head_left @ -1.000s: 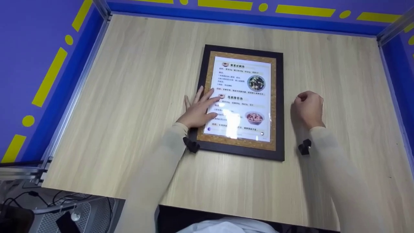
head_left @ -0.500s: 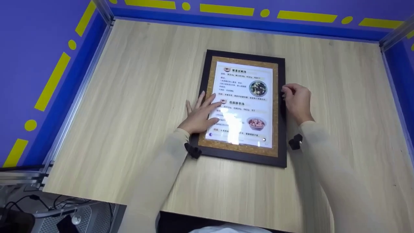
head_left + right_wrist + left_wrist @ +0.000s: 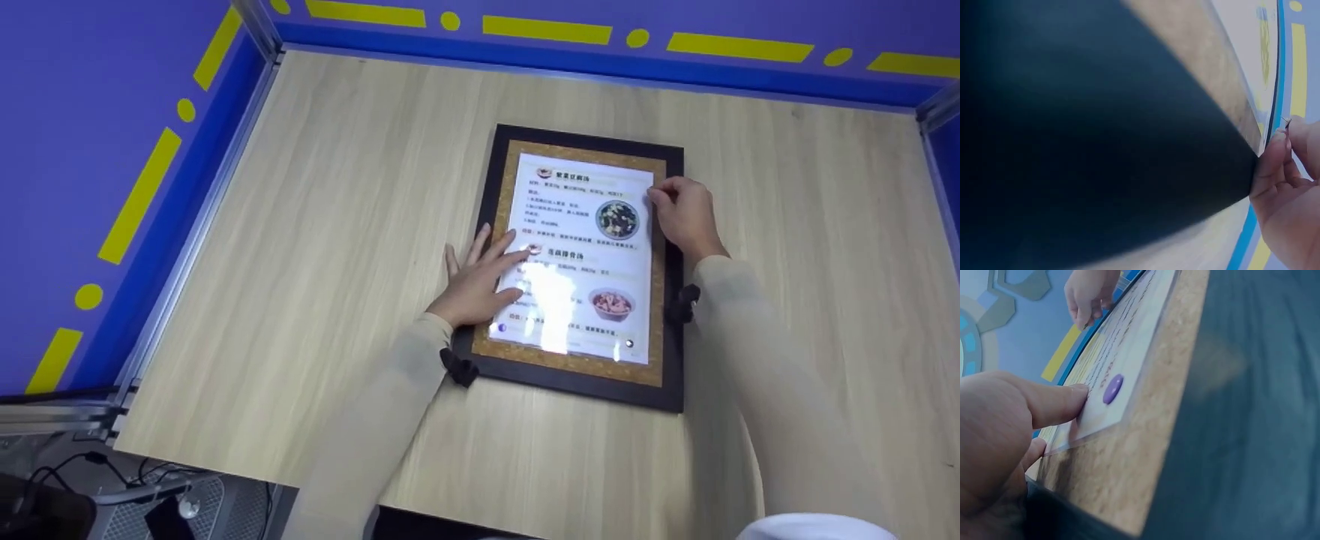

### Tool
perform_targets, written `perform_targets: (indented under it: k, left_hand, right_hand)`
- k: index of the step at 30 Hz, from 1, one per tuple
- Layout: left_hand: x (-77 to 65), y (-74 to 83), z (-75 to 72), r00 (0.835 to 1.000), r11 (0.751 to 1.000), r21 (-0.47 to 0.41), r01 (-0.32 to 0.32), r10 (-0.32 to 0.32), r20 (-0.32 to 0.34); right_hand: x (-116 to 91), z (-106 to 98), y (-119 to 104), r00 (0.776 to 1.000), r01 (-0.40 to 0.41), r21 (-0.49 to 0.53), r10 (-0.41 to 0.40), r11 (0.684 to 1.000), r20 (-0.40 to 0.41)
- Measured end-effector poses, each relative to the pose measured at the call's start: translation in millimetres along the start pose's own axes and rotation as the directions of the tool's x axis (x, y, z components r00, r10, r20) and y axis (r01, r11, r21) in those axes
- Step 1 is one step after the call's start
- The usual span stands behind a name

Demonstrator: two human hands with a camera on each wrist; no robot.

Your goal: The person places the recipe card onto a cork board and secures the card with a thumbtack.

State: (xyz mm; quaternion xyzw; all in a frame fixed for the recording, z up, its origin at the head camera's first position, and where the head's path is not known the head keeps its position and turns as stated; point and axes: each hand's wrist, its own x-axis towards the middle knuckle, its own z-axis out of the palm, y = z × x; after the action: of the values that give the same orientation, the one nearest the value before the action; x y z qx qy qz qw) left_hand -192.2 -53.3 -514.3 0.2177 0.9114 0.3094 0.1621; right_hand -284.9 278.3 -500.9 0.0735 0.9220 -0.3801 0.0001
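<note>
A black-framed cork board [image 3: 585,385] lies on the table with a printed recipe sheet [image 3: 574,262] in a clear sleeve on its cork. My left hand [image 3: 480,289] rests on the sheet's left side, fingers spread. Near its thumb, a purple thumbtack [image 3: 1113,389] sits in the sheet's lower left corner. Another small tack [image 3: 629,343] shows at the lower right corner. My right hand [image 3: 688,217] is over the board's upper right edge, fingertips at the sheet's border. Between its thumb and finger it pinches a small tack [image 3: 1285,120], its thin point showing in the right wrist view.
A light wooden table [image 3: 337,247] surrounds the board. Blue-purple panels [image 3: 90,150] with yellow marks border the back and sides. Black camera mounts [image 3: 459,367] sit on both wrists. Cables and a metal mesh case [image 3: 199,510] are below the table's left front edge.
My right hand has moved left from the bare table, past the frame, to the sheet's upper right edge. The left hand keeps its place on the sheet. The head view has shifted slightly.
</note>
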Motion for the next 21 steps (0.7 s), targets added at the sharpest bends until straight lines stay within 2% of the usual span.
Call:
perform_targets:
  k: [13,21]
  left_hand:
    - [0.4,0.1,2.9,1.0,1.0,0.006,0.001,-0.001,-0.002]
    - [1.4,1.8,1.5,1.0,1.0,0.017,0.006,-0.006,-0.006]
  right_hand:
    - [27,9,-10,0.994,-0.096,-0.064,0.099,0.993,0.046]
    - [32,9,-14,0.989,-0.12,-0.097,0.128,0.988,0.08]
